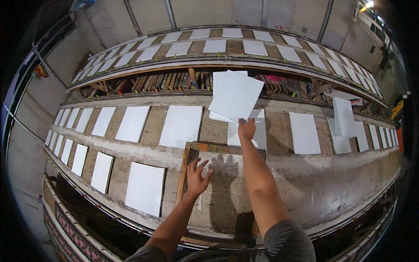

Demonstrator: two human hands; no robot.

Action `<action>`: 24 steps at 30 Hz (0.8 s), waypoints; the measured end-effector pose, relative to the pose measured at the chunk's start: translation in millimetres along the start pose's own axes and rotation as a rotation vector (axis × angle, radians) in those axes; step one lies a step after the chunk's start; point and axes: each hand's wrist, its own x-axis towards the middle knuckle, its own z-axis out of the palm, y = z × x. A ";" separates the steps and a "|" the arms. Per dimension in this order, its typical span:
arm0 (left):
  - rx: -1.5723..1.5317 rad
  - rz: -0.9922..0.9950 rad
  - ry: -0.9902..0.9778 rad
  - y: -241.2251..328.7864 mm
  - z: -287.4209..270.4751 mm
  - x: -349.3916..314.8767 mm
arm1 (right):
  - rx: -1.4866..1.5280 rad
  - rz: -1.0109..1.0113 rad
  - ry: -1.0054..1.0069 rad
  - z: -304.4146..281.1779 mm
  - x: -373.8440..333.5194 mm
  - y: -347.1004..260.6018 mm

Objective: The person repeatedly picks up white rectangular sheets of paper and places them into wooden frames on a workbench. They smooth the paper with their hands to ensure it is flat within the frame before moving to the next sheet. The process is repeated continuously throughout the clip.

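My right hand (247, 129) reaches forward and grips the lower edge of a white sheet (235, 96), raised above the table. A second white sheet (217, 116) shows behind it, turned at a slight angle; whether the hand holds this one too is hard to tell. Beneath the hand, another white sheet (259, 139) lies on the table, partly covered by my forearm. My left hand (197, 178) hovers with spread fingers over the left side of a wooden frame (182, 174) on the near part of the table. Nothing is in that hand.
White sheets (181, 126) lie in rows along the stained long table (331, 187). More rows cover a second long table (196, 60) farther back. Under it stand several wooden frames (166, 81) on edge. A white sheet (344, 117) stands tilted at the right.
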 end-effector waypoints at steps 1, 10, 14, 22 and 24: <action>0.009 -0.026 -0.008 -1.1 -1.8 -1.2 | 0.013 0.015 -0.028 0.7 3.4 -4.3; -0.068 -0.167 -0.003 -18.5 7.1 -20.1 | -0.018 -0.044 0.034 -2.6 10.9 -3.3; -0.123 -0.194 -0.016 -12.5 -4.7 -28.3 | -0.028 -0.049 -0.075 -3.1 17.6 -6.2; -0.338 -0.262 0.013 -4.4 -36.4 -26.0 | 0.674 0.050 -0.279 -27.5 0.9 6.6; -0.509 -0.334 0.131 -10.5 -32.0 -24.5 | 0.760 0.063 -0.310 -51.4 -27.0 17.5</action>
